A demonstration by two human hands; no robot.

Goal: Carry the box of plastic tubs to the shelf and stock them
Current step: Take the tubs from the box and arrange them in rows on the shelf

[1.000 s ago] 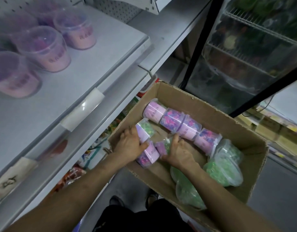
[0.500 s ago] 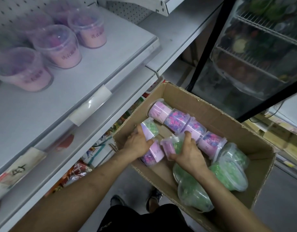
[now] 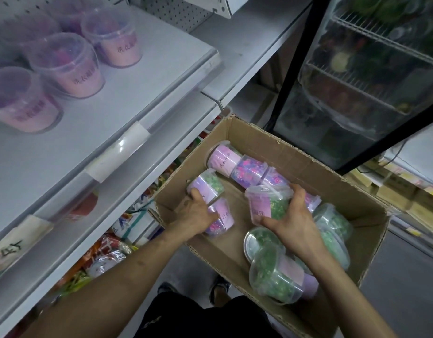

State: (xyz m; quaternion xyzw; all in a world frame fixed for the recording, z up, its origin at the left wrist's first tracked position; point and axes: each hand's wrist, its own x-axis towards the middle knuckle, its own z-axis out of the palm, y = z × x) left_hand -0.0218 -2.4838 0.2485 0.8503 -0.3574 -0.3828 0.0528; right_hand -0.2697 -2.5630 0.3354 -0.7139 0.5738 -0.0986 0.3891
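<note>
- The open cardboard box (image 3: 296, 164) sits below and just beside the front edge of the white shelf (image 3: 161, 76). Both hands are inside it.
- The right hand (image 3: 296, 223) is wrapped around a green-bead tub (image 3: 271, 206), fingers on its far side and thumb on the near side. The tub is raised above the middle of the box, its long axis close to upright and slightly tilted, lid end up.
- The left hand (image 3: 194, 213) is curled over a pink-bead tub (image 3: 221, 220) at the box's left edge. That tub lies on its side.
- Its fingertips reach onto a lilac-labelled tub (image 3: 207, 184) of green beads, also on its side and touching the first.
- A row of tubs (image 3: 249, 172) lies end to end along the box's far wall, long axes in line with the wall. Three show plainly and a fourth is mostly hidden behind the right hand.
- A heap of green tubs (image 3: 276, 276) fills the near right corner, lying at mixed angles. At least four, exact count unclear.
- Pink shelf tubs (image 3: 66, 67) stand upright at the shelf's back left. Three are clear and more are blurred behind.
- A glass-door cooler (image 3: 357, 81) stands beyond the box.
</note>
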